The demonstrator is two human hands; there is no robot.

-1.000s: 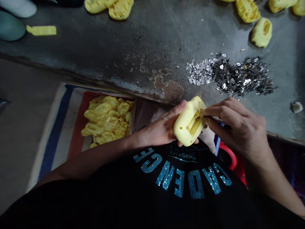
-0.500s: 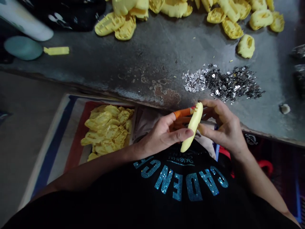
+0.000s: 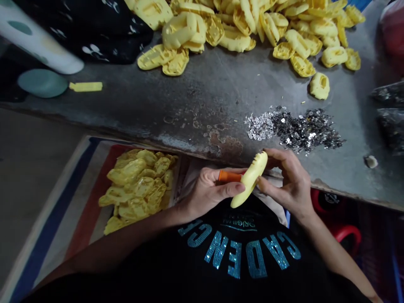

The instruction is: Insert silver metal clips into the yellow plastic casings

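Observation:
In front of my chest, just off the table's near edge, I hold a yellow plastic shell (image 3: 249, 181) tilted, its smooth curved side facing up and small teeth along its upper end. My left hand (image 3: 214, 187) grips its lower left part between thumb and fingers, with an orange finger cover (image 3: 229, 176) on one finger. My right hand (image 3: 287, 181) has its thumb and fingertips at the shell's right side and upper end. The shell's underside and some fingertips are hidden. Beyond the hands lies a heap of small shiny metal pieces (image 3: 293, 128) on the grey table (image 3: 151, 109).
Many yellow shells (image 3: 240, 25) are piled at the table's back. More fill a box (image 3: 135, 185) below the edge at left. A teal oval object (image 3: 42, 83) and a yellow strip (image 3: 86, 86) lie at left, near a black patterned cloth (image 3: 110, 33). Plastic bags (image 3: 391, 113) sit at right.
The view has shifted, so the table appears lower. The shell has tilted further over toward the right in my hands, showing more of its toothed end. Both hands keep hold of it.

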